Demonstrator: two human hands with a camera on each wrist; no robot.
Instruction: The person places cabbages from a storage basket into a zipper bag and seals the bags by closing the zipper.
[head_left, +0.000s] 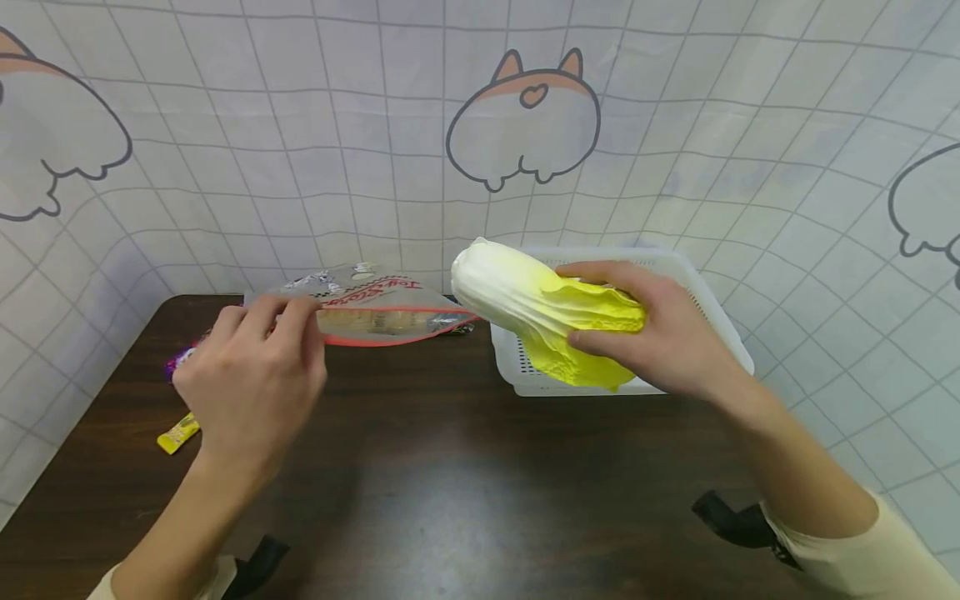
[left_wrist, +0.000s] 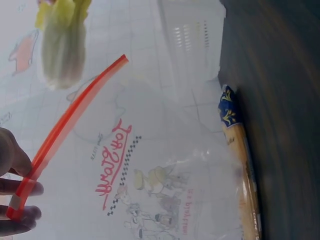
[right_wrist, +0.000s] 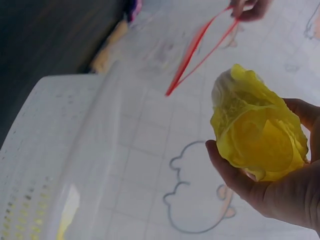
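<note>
My left hand (head_left: 255, 375) pinches the red-edged mouth of a clear zip bag (left_wrist: 150, 150) printed with red lettering and cartoon figures. The bag's mouth gapes in the head view. In my right hand (head_left: 660, 325) is a napa cabbage (head_left: 525, 292), gripped by its yellow leafy end, its white base pointing left toward the bag's mouth. The cabbage is above the white basket (head_left: 517, 379) and outside the bag. A long pale pack with a blue patterned end (left_wrist: 231, 112), seemingly noodles, lies at the bag's bottom; whether it is inside I cannot tell.
A yellow sachet (head_left: 177, 434) lies on the dark wooden table (head_left: 450, 483) at left. Behind the left hand a purple wrapper (head_left: 174, 363) is partly hidden. A white gridded curtain with animal drawings (head_left: 525, 125) stands behind the table.
</note>
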